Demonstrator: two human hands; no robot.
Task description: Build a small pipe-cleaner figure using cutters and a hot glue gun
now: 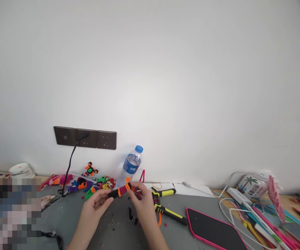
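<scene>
Between both hands is a small figure (122, 190) of fuzzy black, orange and magenta stems, held nearly level. My left hand (99, 203) pinches its black left end between thumb and fingers. The thumb and fingers of my right hand (139, 196) close on its right end, below an orange loop that sticks up. A water bottle (132, 165) with a blue cap stands right behind the figure. Yellow-and-black pliers (172, 214) lie on the grey mat (123, 231) to the right of my right hand.
Colourful fuzzy-stem figures (80, 184) lie at the back left. A pink-edged phone (212, 229) rests on the right, near white cables, a power strip (238, 196) and a printed bag (252, 186). A black cord (70, 163) hangs from the wall socket (85, 138). Pixelation covers the lower left.
</scene>
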